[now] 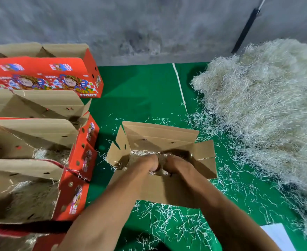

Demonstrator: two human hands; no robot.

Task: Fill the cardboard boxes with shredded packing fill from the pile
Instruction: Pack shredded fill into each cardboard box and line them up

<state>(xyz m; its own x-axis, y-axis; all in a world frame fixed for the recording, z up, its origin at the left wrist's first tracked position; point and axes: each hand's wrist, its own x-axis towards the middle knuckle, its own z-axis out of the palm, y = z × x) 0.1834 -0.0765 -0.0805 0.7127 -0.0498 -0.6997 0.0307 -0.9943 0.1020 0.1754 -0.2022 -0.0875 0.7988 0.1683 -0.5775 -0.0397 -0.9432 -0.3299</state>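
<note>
Open corrugated cardboard box [160, 142] in the middle, plain brown inside, flaps splayed outward, small oval vent holes punched through the far wall, set on a smooth green mat [140, 87]. Left hand [146, 163] and right hand [174, 164] plunged side by side into the box, knuckles up, nearly touching, fingers buried in pale shredded fill [145, 152]; fingers hidden in the shreds, so grip cannot be told for either hand. Big fluffy pile of shredded packing fill [267, 109] heaped at the right, thin straw-coloured wiry strands, cut off by the right edge. Loose strands [170, 220] scattered over the mat around the box. Row of red printed fruit boxes [40, 124] at the left, glossy cartoon artwork outside, brown board inside, cut off by the left edge; nearer ones holding some fill, farther interiors hard to make out. Rough grey concrete wall [131, 24] behind. White sheet corner [279, 236] at lower right, mostly out of frame.
</note>
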